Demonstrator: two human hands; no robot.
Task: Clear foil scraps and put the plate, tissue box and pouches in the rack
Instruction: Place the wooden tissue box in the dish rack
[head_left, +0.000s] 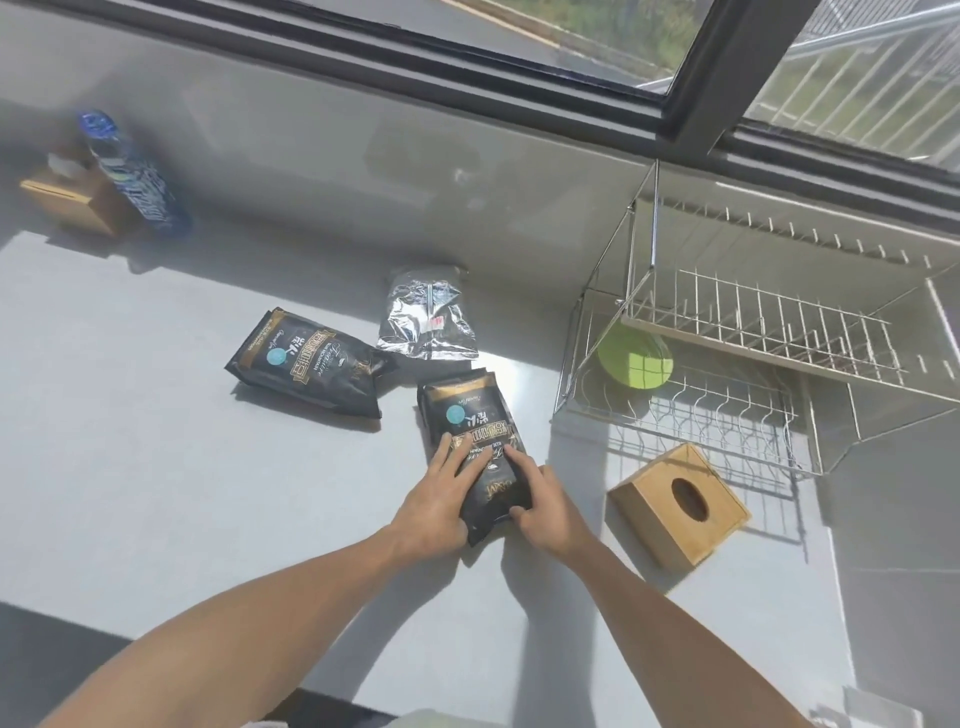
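A black pouch (475, 447) lies on the tabletop (156, 467) beside the rack (691, 415), both hands (434, 506) (545, 512) clasping its sides, fingers spread; slick packaging could slide free when lifted.

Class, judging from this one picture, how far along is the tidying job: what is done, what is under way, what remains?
Done: the green plate sits in the wire rack's lower tier. Under way: the left hand and right hand grip the near black pouch. Left: the second black pouch, the silver foil bag and the wooden tissue box lie on the counter.
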